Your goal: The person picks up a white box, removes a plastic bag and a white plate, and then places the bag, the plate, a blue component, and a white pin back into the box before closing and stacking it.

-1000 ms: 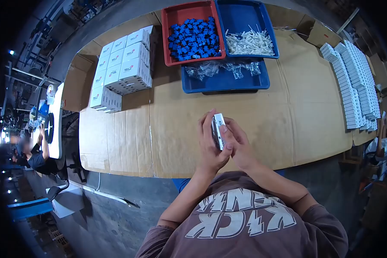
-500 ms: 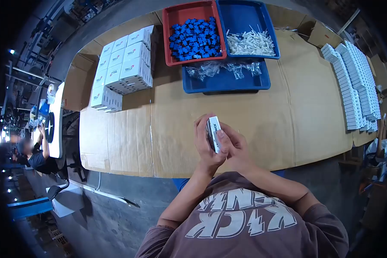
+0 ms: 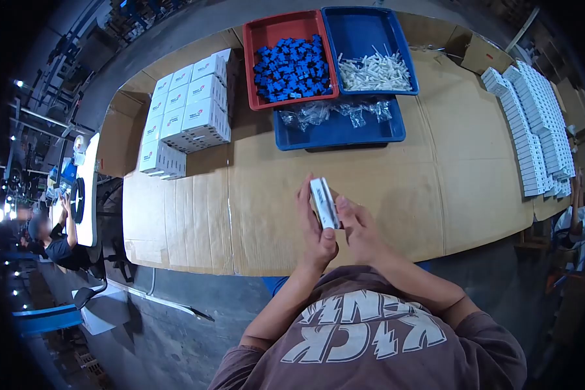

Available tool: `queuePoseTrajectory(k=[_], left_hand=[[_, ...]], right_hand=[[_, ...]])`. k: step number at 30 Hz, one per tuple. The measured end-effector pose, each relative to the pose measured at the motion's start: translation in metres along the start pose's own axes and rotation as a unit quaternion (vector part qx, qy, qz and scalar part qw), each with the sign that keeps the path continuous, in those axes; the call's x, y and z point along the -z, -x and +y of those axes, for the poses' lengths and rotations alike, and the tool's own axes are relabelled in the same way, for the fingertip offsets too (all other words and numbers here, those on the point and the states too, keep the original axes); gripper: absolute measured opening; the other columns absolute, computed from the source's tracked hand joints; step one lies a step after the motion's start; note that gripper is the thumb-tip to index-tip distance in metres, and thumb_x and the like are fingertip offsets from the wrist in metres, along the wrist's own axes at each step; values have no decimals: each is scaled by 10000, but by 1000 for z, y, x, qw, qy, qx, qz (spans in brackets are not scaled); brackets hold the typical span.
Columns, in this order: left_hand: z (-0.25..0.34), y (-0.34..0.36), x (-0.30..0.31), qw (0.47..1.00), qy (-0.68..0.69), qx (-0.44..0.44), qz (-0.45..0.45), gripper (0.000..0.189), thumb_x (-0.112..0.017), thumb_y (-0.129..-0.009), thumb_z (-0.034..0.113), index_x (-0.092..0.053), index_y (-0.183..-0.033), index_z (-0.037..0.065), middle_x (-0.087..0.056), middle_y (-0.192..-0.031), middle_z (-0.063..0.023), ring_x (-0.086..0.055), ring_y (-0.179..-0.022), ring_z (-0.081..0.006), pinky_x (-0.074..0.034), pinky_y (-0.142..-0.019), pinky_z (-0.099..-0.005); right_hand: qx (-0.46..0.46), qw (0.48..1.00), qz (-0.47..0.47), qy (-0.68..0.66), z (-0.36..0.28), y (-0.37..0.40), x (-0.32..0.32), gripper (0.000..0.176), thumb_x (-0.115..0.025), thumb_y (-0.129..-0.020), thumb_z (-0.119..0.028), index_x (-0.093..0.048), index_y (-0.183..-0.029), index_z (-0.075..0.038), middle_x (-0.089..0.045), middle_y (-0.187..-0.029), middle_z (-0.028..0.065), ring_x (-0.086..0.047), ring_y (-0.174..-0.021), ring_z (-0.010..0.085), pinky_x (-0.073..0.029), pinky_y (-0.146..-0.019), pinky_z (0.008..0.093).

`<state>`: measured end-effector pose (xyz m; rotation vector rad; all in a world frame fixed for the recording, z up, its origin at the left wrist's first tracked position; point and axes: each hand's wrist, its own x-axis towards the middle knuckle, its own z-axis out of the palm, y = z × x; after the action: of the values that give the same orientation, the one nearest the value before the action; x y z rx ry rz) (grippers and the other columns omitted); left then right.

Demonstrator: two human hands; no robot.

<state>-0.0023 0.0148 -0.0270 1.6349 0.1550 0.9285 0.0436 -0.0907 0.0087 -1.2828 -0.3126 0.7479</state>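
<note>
A small white box with dark printing on its narrow face is held upright above the cardboard-covered table. My left hand wraps round its left side and lower end, with the thumb across the near end. On the other side, my right hand has its thumb and fingers bent at the box's right edge. Part of the right fingers is hidden behind the box, and the printing is too small to read.
Stacked white boxes stand at the left back. A red tray of blue pieces and a blue tray of white pieces rest over another blue tray with clear bags. Rows of small boxes line the right. A co-worker sits far left.
The box has turned in my hands, showing more of its printed narrow face and a dark right side. My right thumb has moved off that face to the right edge.
</note>
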Motion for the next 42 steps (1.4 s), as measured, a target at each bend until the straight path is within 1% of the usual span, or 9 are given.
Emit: queuePoseTrajectory(k=[3, 4, 8, 16, 24, 33, 35, 38, 42], left_hand=[[2, -4, 7, 990, -99, -8, -98, 1087, -535, -960, 700, -215, -1597, -121, -395, -1521, -292, -439, -1349, -400, -354, -1136, -495], [1, 1, 1, 996, 24, 55, -67, 1078, -557, -969, 699, -197, -1623, -79, -430, -1530, -240, -446, -1382, -357, -355, -1147, -476], [13, 6, 6, 918, 222, 327, -5, 922, -370, -1030, 745, -272, -1632, 53, -429, -1610, -151, -468, -1446, -267, -376, -1194, -447], [50, 0, -7, 751, 400, 520, -71, 663, -389, -1082, 640, -440, -1530, 154, -594, -1403, -73, -617, -1268, -217, -535, -1036, -369], [44, 6, 3, 763, 402, 504, -37, 603, -407, -1089, 611, -467, -1503, 177, -619, -1345, -44, -628, -1212, -199, -525, -1000, -377], [42, 8, 4, 775, 359, 520, -16, 641, -412, -1079, 633, -456, -1516, 167, -611, -1353, -45, -611, -1230, -194, -505, -1035, -379], [43, 5, 4, 776, 342, 530, -14, 671, -411, -1073, 650, -439, -1527, 157, -600, -1374, -51, -596, -1258, -198, -480, -1074, -388], [37, 1, 2, 814, 314, 482, -81, 755, -382, -1080, 651, -337, -1607, 113, -514, -1504, -81, -518, -1377, -216, -388, -1178, -405], [42, -3, -5, 944, 187, 244, -123, 792, -506, -1092, 470, -156, -1675, 65, -350, -1630, -132, -376, -1504, -271, -315, -1220, -391]], right_hand=[[42, 998, -31, 39, -28, -2, 13, 585, -391, -1139, -493, -624, -1381, -14, -659, -1211, 87, -605, -1148, 164, -493, -1017, 328], [-29, 997, -69, 34, -32, -2, 26, 621, -532, -1089, -493, -510, -1533, -59, -556, -1423, 162, -546, -1329, 249, -474, -1095, 374], [113, 931, -109, 329, -42, 3, 36, 1009, -847, -849, -466, -334, -1641, -110, -247, -1670, 210, -345, -1514, 413, -387, -1196, 507], [378, 798, -77, 462, -27, -9, 59, 952, -859, -787, -501, -490, -1531, -36, -464, -1552, 250, -497, -1401, 456, -392, -1180, 540], [437, 796, -90, 410, -21, -21, 51, 866, -690, -922, -597, -537, -1449, 73, -569, -1435, 310, -622, -1258, 478, -524, -1046, 488], [382, 823, -145, 394, -23, -22, 52, 841, -707, -920, -571, -546, -1455, 58, -566, -1459, 291, -617, -1293, 445, -522, -1057, 469], [385, 837, -128, 367, -22, -22, 51, 825, -829, -836, -423, -550, -1463, 35, -581, -1443, 269, -610, -1289, 434, -513, -1071, 449], [379, 878, -83, 282, -18, -25, 46, 793, -740, -924, -492, -539, -1465, 52, -577, -1456, 261, -609, -1307, 405, -494, -1085, 428], [322, 933, -29, 159, -24, -27, 36, 790, -526, -1038, -594, -525, -1471, 68, -555, -1491, 243, -585, -1344, 361, -452, -1115, 407]])
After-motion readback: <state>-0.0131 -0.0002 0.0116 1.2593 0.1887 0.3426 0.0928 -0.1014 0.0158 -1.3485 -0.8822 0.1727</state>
